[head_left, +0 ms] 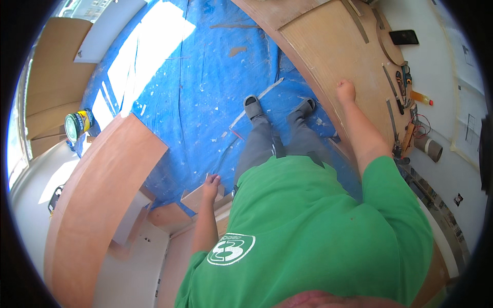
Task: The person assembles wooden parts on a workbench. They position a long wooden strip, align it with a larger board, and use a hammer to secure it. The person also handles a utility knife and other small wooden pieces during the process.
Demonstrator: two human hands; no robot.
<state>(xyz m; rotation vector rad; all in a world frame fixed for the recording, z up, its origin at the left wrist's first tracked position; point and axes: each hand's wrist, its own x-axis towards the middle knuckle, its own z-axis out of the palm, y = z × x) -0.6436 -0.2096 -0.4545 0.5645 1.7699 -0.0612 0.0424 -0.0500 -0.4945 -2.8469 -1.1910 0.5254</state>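
Observation:
My right hand (345, 91) is closed in a fist at the long wooden worktop (328, 46) on the right. Nothing shows sticking out of that fist. Down at my left side hangs my left hand (211, 186), its fingers loosely bent and a little apart, with no object visible in them. Just beside and below it is a pale box-like piece of board (193, 199). Whether the hand touches that piece, I cannot tell.
Blue sheeting (205, 102) covers the floor under my sandals. A curved wooden panel (102, 179) stands left, near a paint can (78, 124). Along the worktop's right edge lie a phone (403, 37), pliers (399, 82), a small yellow bottle (421, 98) and a dark tube (429, 149).

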